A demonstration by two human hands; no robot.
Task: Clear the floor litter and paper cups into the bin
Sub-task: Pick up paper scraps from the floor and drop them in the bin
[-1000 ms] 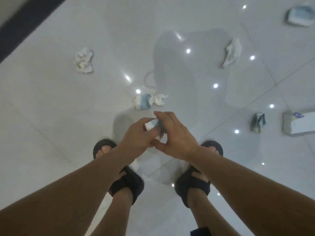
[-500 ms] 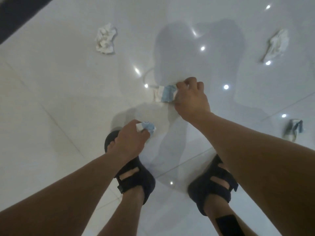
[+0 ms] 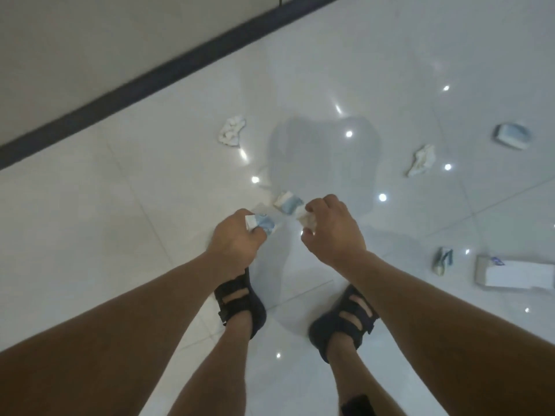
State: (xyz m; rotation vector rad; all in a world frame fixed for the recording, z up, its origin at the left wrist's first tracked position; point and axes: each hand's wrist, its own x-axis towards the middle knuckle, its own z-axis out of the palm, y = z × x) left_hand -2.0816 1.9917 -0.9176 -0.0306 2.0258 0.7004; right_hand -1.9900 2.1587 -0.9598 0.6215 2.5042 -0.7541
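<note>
Left hand (image 3: 237, 240): clenched round a crushed cup (image 3: 262, 226) of blue-and-white paper that pokes out past the thumb.
Right hand (image 3: 335, 229): fingers curled, pinching a tissue wad (image 3: 307, 221), white and crinkled.
Second cup (image 3: 287, 202): flattened, blue-and-white, touching the right fingertips; cannot tell whether it is held or lying on the floor.
Floor (image 3: 120, 205): glossy pale tiles.
Farther litter: ragged tissue (image 3: 231, 135) ahead-left; twisted tissue (image 3: 422, 160), squashed cup (image 3: 512, 136), folded scrap (image 3: 442, 261) and oblong white carton (image 3: 516, 274) to the right.
</note>
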